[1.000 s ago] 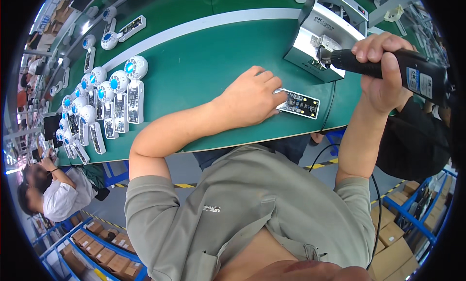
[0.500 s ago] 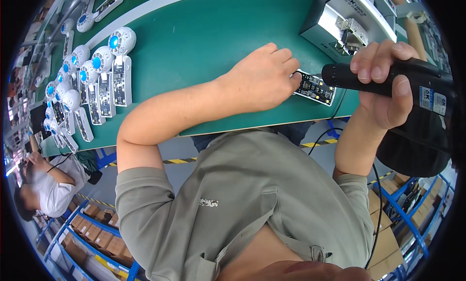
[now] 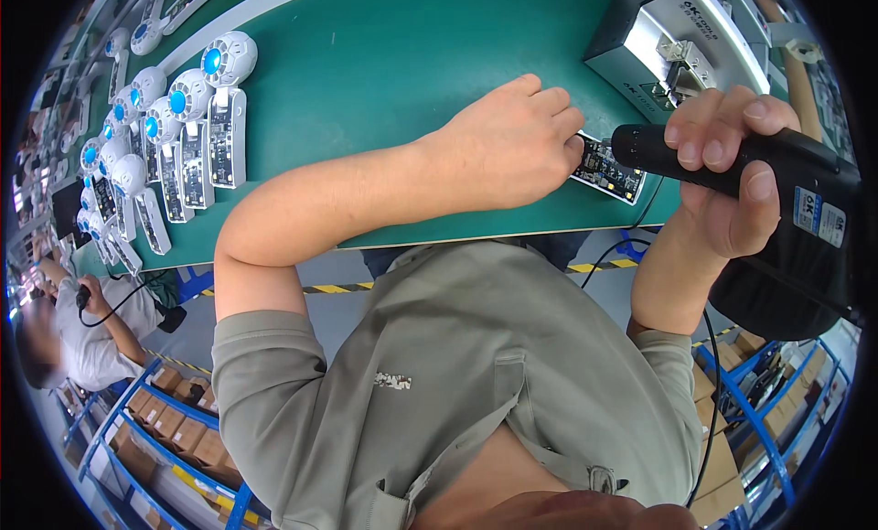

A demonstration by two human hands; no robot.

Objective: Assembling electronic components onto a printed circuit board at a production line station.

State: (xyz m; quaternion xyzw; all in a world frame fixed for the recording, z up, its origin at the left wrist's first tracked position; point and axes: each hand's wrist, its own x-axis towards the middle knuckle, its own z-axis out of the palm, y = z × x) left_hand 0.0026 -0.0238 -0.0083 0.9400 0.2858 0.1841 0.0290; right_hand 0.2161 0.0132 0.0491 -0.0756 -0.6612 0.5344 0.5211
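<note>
My left hand point(image 3: 529, 148) is closed around the left end of a white fan handle point(image 3: 611, 171), pressing it to the bench. A black circuit board with small yellow parts shows in the uncovered end. Whatever sits under my palm is hidden. My right hand point(image 3: 732, 169) grips a black electric screwdriver point(image 3: 660, 152), held nearly level with its nose toward the left. That nose hovers over the board; the view does not show whether its tip touches a screw.
Several white handheld fans point(image 3: 227, 137) with blue centres and exposed boards lie at the left. A silver screw feeder point(image 3: 695, 73) stands at the back right. The green bench point(image 3: 384, 82) has its near edge by my body. A black cable point(image 3: 709, 384) hangs at the right.
The view has shifted slightly, so the bench things sit differently in it. My left hand still holds the fan handle and my right the screwdriver. A co-worker's hand at the left has moved.
</note>
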